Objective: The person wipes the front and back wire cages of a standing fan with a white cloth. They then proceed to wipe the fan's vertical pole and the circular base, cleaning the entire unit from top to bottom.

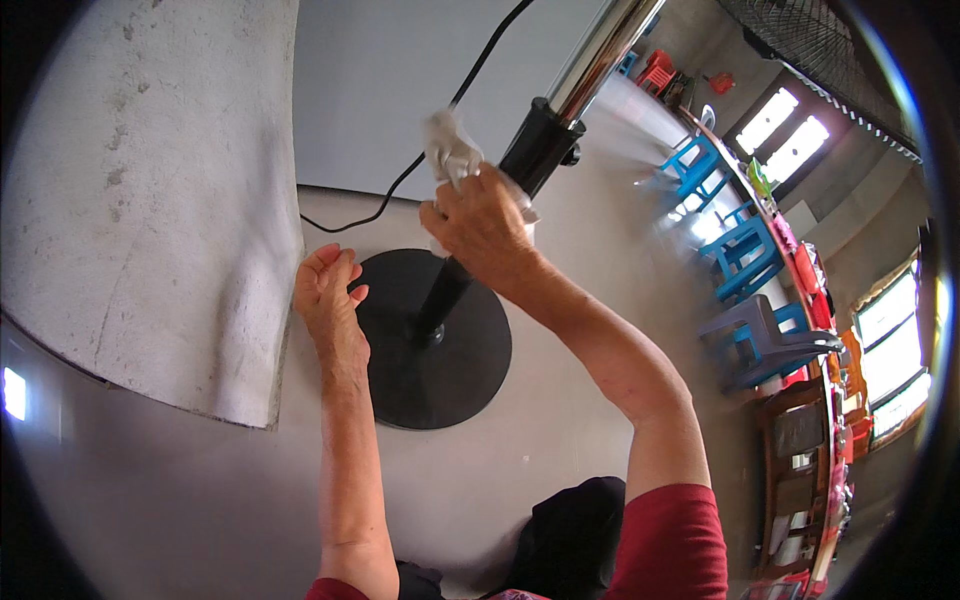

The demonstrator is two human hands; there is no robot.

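Note:
My right hand (485,228) is closed on a whitish cloth (452,148), pressing it around the black lower pole (447,293) of a pedestal fan. Just above the cloth is a black collar (540,145) with a side knob, and from it rises a shiny chrome tube (607,60). The pole stands on a round black base (440,370) on the floor. My left hand (332,290) hangs beside the base's left edge, its fingers loosely bent and apart, holding nothing.
A pale, rough wall or column (150,200) stands close on the left. A black cord (400,180) runs past a grey panel (380,80) behind the pole. The wire fan guard (820,45) looms upper right. Blue stools (745,258) and a grey chair (765,340) line a cluttered table.

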